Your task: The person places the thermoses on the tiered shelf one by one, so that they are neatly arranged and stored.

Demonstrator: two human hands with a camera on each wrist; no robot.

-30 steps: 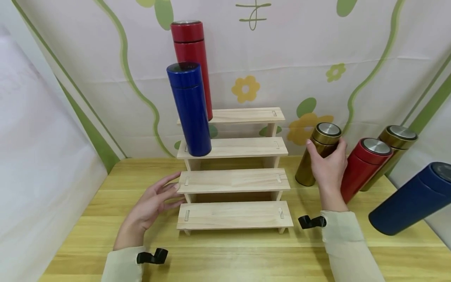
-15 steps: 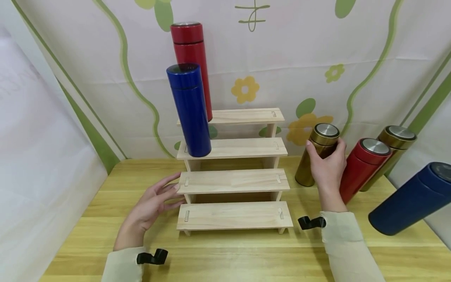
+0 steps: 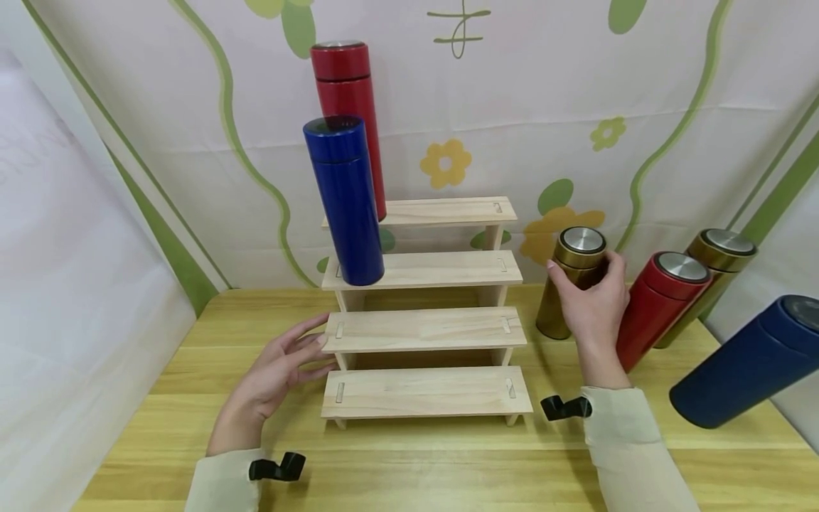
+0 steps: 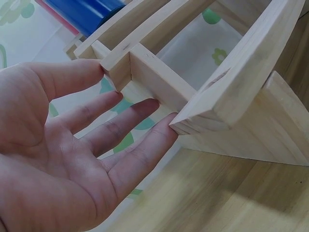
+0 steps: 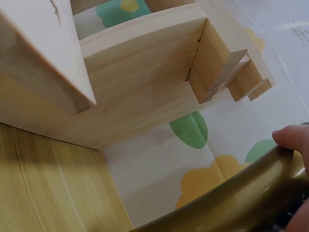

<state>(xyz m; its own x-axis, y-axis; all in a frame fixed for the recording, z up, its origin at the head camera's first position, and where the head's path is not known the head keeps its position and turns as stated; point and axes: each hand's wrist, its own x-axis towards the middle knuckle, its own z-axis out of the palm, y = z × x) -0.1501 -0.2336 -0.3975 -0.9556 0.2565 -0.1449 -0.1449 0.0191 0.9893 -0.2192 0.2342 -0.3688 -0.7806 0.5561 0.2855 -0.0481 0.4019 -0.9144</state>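
Note:
My right hand (image 3: 596, 306) grips a gold thermos (image 3: 552, 309) just below its steel-topped lid, thumb on the left side and fingers on the right. In the right wrist view the gold thermos (image 5: 227, 200) crosses the lower right corner beneath my thumb. A four-step wooden display rack (image 3: 422, 328) stands in the middle of the table. Beside its left end is my left hand (image 3: 278, 370), fingers loosely extended. The left wrist view has the thumb and little finger of that hand (image 4: 82, 140) right at the step edges, with nothing in the palm.
A blue thermos (image 3: 345, 206) stands on the rack's second-highest step, a red thermos (image 3: 342, 64) on the top one. To the right are another red thermos (image 3: 662, 306), a second gold thermos (image 3: 719, 249) and a dark blue thermos (image 3: 745, 363). A patterned cloth (image 3: 512, 92) hangs behind.
The top of the gripped gold thermos has shifted slightly left, and my right fingers with it; its base is in about the same place. My left hand has stayed put.

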